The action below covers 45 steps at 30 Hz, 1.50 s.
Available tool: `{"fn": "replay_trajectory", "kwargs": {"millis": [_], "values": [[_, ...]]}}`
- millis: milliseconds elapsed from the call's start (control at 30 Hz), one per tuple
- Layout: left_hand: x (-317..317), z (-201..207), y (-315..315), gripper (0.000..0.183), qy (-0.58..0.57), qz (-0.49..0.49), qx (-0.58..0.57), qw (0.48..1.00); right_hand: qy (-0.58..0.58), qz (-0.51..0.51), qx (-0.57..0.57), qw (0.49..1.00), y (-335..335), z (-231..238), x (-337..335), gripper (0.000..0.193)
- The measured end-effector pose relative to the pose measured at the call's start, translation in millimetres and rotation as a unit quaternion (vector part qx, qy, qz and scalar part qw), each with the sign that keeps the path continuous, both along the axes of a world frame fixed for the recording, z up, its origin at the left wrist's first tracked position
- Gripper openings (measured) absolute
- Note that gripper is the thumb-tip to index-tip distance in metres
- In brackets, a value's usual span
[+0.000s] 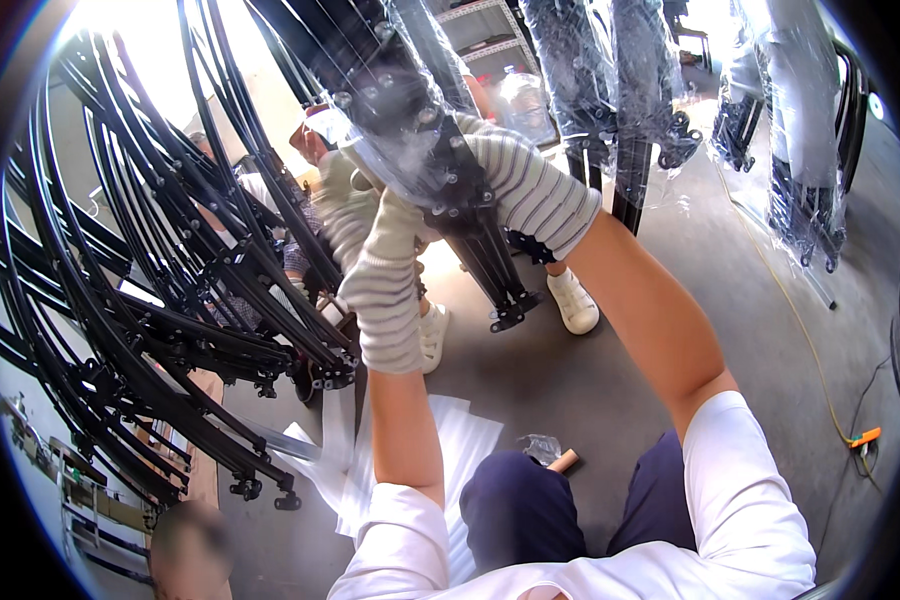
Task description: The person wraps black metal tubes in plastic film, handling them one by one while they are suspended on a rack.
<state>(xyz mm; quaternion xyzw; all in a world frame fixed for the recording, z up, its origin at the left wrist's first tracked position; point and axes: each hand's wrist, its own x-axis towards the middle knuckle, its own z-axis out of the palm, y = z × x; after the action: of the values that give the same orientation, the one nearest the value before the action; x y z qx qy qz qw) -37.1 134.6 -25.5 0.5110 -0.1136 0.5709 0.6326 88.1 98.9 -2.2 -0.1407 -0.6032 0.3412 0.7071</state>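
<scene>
Bundled black metal frames (160,330), curved and bolted, fill the left. At centre, the left hand (390,255) and right hand (515,180), both in striped knit gloves, grip a black jointed frame (440,170) sheathed in glossy clear plastic film. More film-wrapped frames (800,140) hang at right above the grey floor (670,300).

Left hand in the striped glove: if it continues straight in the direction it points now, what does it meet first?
The left hand points upward at the plastic-wrapped black frame, which it already seems to touch. That frame would likely be met first, though depth is unclear.
</scene>
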Motion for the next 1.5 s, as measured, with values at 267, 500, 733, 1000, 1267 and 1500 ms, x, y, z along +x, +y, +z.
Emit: {"fn": "replay_trajectory", "kwargs": {"millis": [267, 500, 733, 1000, 1267, 1500], "values": [[16.3, -19.0, 8.3, 0.04, 0.037, 0.011, -0.055, 0.998, 0.008, -0.04, -0.047, 0.998, -18.8, -5.7, 4.2, 0.033], [3.0, -38.8, -15.1, 0.047, -0.051, 0.209, 0.028, 0.976, -0.002, -0.348, 0.073, 0.935, -57.1, -10.3, -28.6, 0.046], [-1.9, -28.4, -35.9, 0.049, -0.029, -0.109, -0.082, 0.99, -0.256, -0.653, 0.023, 0.713, -104.6, -24.4, -70.4, 0.055], [5.1, 9.8, -31.3, 0.042, -0.045, 0.209, 0.181, 0.96, 0.025, -0.523, -0.005, 0.852, -98.6, -10.2, -74.0, 0.036], [36.7, 85.5, -26.9, 0.025, 0.126, -0.267, 0.102, 0.95, 0.001, -0.503, -0.081, 0.861, -112.9, 1.1, -52.1, 0.037], [54.6, 82.1, -20.2, 0.024, 0.066, -0.182, 0.201, 0.96, 0.019, -0.499, -0.12, 0.858, -117.7, 2.8, -26.9, 0.055]]}}
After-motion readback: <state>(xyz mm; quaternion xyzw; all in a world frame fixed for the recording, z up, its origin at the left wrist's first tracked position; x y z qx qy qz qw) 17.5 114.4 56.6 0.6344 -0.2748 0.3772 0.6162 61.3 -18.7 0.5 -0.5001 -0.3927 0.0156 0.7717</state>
